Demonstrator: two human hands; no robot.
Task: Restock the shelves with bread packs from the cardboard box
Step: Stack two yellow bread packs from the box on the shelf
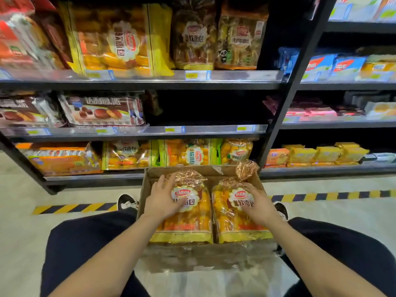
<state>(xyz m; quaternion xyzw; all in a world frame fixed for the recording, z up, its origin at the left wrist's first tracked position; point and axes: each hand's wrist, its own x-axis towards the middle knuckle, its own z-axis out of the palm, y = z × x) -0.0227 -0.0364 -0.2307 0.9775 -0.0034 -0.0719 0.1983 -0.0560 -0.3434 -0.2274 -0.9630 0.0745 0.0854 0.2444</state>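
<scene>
Head view: a cardboard box stands on the floor between the knees of a person in dark trousers, just in front of the bottom shelf of a black rack. Two bread packs lie side by side in the box, their gathered copper-coloured tops pointing toward the rack.

The left grip, a bare hand, lies on the left bread pack. Its fingers are stretched and spread along the pack's left edge and its thumb rests across the round label, so it is released rather than clenched. The right grip lies on the right bread pack with its fingers lightly bent and their tips at the label. Whether it is clasping the pack or only resting there I cannot tell.

A third copper bag top sticks up at the far right corner of the box.

Similar packs of bread stand on the bottom shelf just behind the box. Pie packs sit on the middle shelf at the left, and large bread bags fill the top shelf.

A yellow-and-black striped tape runs across the floor. One dark shoe shows on each side of the box.
</scene>
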